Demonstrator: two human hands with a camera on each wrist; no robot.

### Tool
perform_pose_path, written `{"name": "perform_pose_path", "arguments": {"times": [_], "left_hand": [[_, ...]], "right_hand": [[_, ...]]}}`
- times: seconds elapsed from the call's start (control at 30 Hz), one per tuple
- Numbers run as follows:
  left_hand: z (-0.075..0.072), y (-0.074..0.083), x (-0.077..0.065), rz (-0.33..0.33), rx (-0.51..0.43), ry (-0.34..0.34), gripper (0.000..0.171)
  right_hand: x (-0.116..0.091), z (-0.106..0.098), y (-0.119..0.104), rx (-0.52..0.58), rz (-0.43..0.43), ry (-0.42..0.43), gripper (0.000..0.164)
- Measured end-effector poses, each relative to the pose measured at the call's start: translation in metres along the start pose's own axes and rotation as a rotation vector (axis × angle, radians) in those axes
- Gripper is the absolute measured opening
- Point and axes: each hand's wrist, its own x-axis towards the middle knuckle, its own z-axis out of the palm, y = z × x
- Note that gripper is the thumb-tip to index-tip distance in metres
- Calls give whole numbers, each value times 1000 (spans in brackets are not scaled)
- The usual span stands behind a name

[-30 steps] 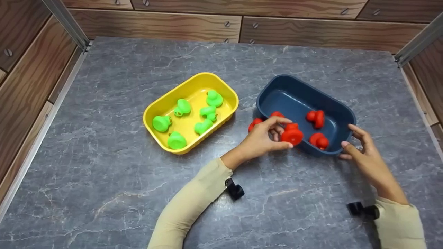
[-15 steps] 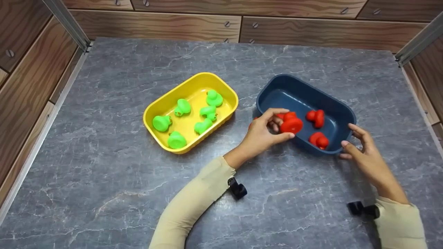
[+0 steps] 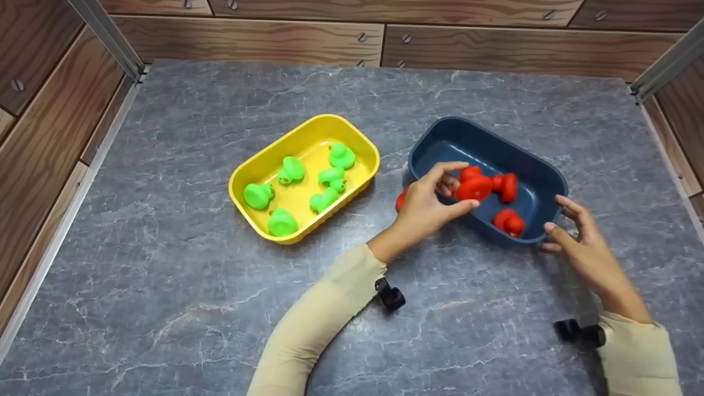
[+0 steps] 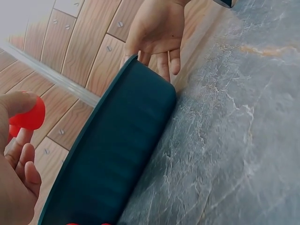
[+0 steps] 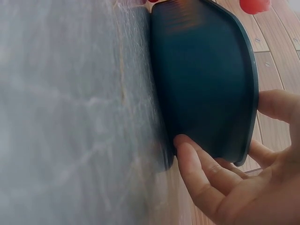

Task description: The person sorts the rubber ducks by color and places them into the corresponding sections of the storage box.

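My left hand (image 3: 423,206) pinches a red rubber duck (image 3: 474,186) between thumb and fingers, its flat base turned toward the head camera. In the head view it overlaps the inside of the dark blue tub (image 3: 487,137). At the tub's right end, my right hand (image 3: 588,250) grips the rim, with thumb and fingertips on the wall (image 5: 211,84). Inside lie a red duck (image 3: 508,187) on its side and another red duck (image 3: 509,221) nearer the front wall. One more red duck (image 3: 401,199) shows outside the tub, partly hidden behind the left hand.
A yellow tub (image 3: 258,157) holding several green ducks (image 3: 281,223) stands to the left of the blue one. Both sit on a grey marbled tabletop (image 3: 181,275). Wood-patterned panels (image 3: 253,41) border it at the back and sides.
My left hand has carried the red duck up and slightly right, from the blue tub's front rim to over its inside. The right hand stays at the tub's right end.
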Motion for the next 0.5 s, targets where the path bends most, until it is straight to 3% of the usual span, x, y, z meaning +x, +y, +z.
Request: {"name": "perform_pose_path", "arguments": {"times": [0.3, 0.5], "left_hand": [[5, -2, 7, -41, -78, 56, 54], [8, -4, 11, -56, -41, 86, 54]], "right_hand": [[-1, -1, -2, -27, 12, 0, 57], [0, 0, -1, -29, 18, 7, 56]]}}
